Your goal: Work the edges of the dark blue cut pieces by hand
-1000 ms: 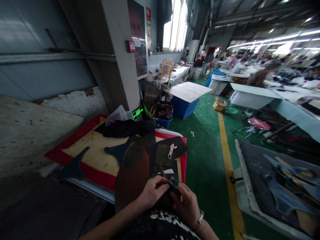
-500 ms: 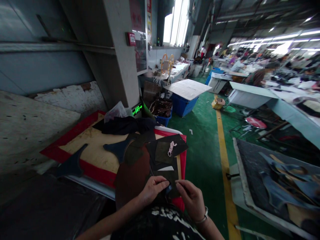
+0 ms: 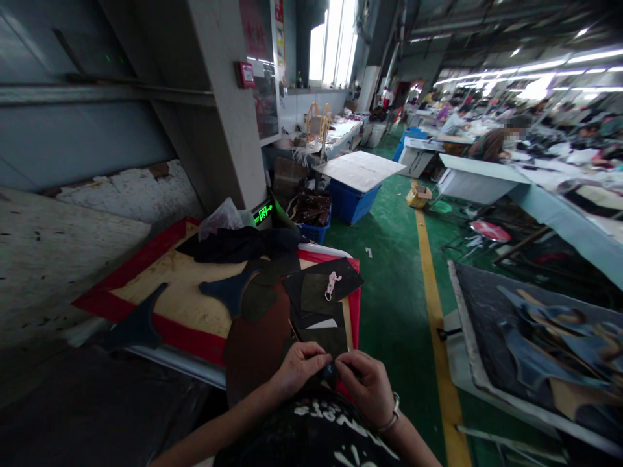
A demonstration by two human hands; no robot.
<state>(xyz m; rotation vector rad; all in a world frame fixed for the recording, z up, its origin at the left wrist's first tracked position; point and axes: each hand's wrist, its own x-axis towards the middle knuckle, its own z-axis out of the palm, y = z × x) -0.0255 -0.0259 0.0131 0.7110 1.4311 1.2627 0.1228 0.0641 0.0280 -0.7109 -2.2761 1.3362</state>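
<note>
Our left hand pinches a small dark blue piece between thumb and forefinger, over the near end of the red-edged table; our right hand curls just beside it, fingertips bunched, though from here we can't tell whether they close on anything

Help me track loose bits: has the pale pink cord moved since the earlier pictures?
No. Judged against the red table border, the pale pink cord keeps its place on the dark green piece, though the view shifted.
</note>
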